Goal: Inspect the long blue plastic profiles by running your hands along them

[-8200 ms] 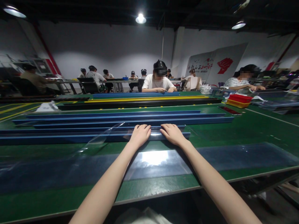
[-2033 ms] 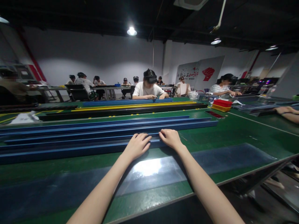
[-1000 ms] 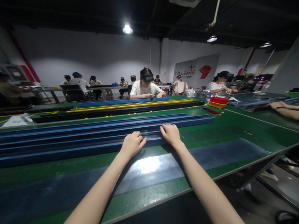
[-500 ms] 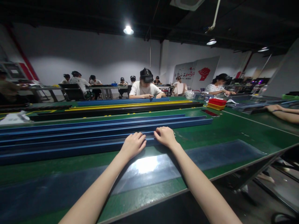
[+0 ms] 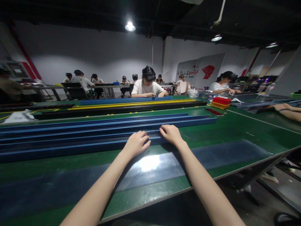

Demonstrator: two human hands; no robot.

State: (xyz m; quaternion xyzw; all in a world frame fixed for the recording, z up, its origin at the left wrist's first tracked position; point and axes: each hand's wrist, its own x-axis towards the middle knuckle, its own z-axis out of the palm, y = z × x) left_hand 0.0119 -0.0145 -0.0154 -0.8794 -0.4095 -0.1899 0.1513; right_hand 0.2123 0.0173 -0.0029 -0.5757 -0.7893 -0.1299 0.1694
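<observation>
The left hand [image 5: 136, 143] and the right hand [image 5: 172, 135] are side by side at the nearest blue rail [image 5: 70, 150], which lies lengthwise on the green surface [image 5: 261, 128]. The rail runs out from the hands to the left edge of the view. The left hand is on its near side, fingers bent over the rail and the thumb reaching right. The right hand is at its right end, fingers curled downward and partly hiding that end. A short stretch of the rail shows between the two hands. Both hands are half closed; whether either one grips the rail or only rests on it, I cannot tell, since the fingertips are mostly hidden.

Just beyond this rail lie more blue rails [image 5: 199, 121], roughly parallel, one reaching further right than the hands. On the near side, under the forearms, a glossy bluish sheet [image 5: 228, 152] lies flat along the surface. Further off are a black rail [image 5: 122, 110] and a yellow strip [image 5: 141, 104]. To the far right sit a phone [image 5: 214, 112] and a red bin [image 5: 221, 101]. A co-worker [image 5: 147, 88] sits across the surface.
</observation>
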